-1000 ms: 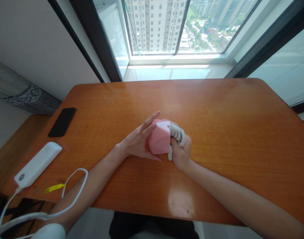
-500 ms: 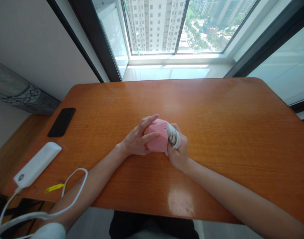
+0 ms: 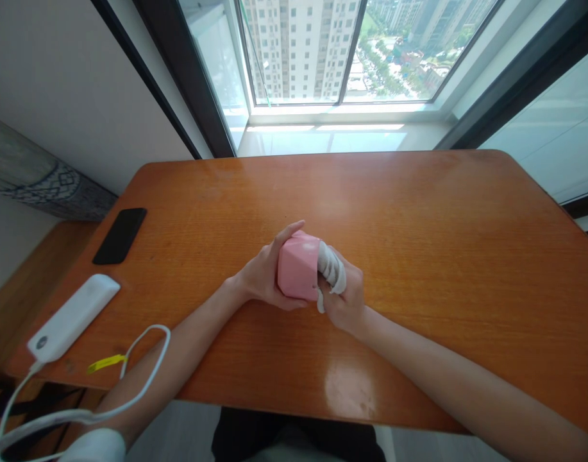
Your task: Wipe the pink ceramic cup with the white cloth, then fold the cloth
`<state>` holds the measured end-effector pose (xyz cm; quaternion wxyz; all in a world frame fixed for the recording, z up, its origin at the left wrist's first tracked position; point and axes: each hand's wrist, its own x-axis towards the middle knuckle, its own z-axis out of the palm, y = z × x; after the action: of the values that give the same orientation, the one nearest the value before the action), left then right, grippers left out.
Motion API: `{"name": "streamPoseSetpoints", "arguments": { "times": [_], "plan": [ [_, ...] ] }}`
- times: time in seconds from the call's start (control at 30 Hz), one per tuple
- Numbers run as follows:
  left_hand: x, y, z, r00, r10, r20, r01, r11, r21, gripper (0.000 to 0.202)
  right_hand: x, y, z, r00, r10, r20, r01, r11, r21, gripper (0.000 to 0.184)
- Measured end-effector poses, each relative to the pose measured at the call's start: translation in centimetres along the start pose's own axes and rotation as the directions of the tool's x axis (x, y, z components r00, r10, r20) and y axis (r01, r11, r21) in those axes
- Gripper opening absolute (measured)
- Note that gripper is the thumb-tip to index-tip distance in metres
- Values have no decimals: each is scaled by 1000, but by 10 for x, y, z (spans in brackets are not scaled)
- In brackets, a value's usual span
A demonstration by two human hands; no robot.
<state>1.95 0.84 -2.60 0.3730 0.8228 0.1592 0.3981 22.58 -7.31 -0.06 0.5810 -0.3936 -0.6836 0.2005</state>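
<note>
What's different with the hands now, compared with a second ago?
The pink, faceted cup has shifted slightly left and seems turned in the left hand, whose fingers no longer cross its side. The right hand, gripping the grey-white cloth at the cup's mouth, also moved slightly left. The flat black rectangular phone and long white device stayed put.

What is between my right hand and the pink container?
In the head view, a bunched white cloth lies between your right hand and the pink container, at the container's right-hand edge.
</note>
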Motion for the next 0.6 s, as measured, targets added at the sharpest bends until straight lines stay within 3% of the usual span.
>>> {"name": "streamPoseSetpoints", "arguments": {
  "times": [0.23,0.33,0.6],
  "plan": [
    [6,6,-3,983,-147,112,175,934,-311,121,3,-4,2,985,-169,44,171,985,-32,21],
    [8,9,-2,975,-171,142,213,903,-373,122,1,-2,3,983,-180,26,180,983,-41,23],
    [6,1,3,998,14,55,3,953,-304,131,0,-1,3,967,-250,-38,248,967,-58,16]
  ]
}}
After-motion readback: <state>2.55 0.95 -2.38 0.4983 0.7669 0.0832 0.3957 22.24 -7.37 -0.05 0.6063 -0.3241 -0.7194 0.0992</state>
